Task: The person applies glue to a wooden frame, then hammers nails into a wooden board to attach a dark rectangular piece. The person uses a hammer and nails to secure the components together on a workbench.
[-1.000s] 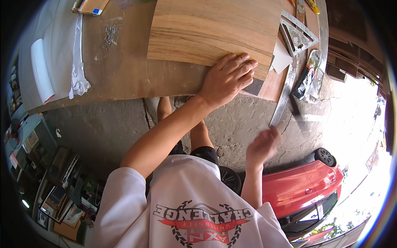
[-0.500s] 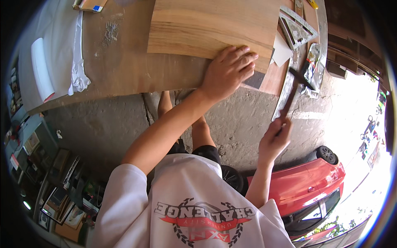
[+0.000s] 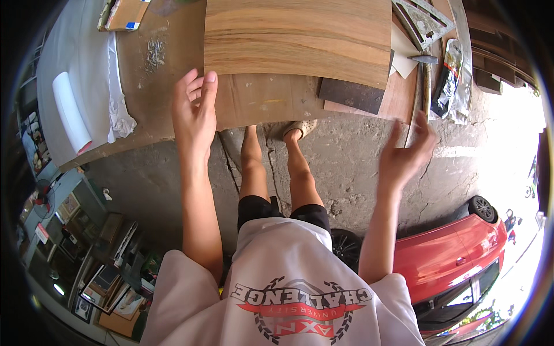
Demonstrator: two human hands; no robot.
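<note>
A wood-grained board (image 3: pixel 297 43) lies flat on the worktable in front of me. At its near left corner, my left hand (image 3: pixel 196 112) is raised with thumb and fingers apart, holding nothing; whether it touches the board I cannot tell. A hammer (image 3: pixel 426 86) rests on the table's right side, its head away from me and its handle toward me. Just short of the handle's end is my right hand (image 3: pixel 405 155), slightly blurred, fingers spread and nothing in them. Under the board's near right corner, a dark flat piece (image 3: pixel 351 96) sticks out.
A pile of nails (image 3: pixel 154 53) lies on the brown tabletop (image 3: pixel 173 106) to the left, near a cardboard box (image 3: pixel 124 14). Further left is a white roll (image 3: pixel 70 112). A metal square (image 3: pixel 424 23) and a plastic-wrapped packet (image 3: pixel 449 81) lie at right. A red car (image 3: pixel 444 254) is parked behind.
The hammer has gone from my right hand onto the table, and that hand has opened. My left hand has lifted off the board's near right part and swung to its left corner.
</note>
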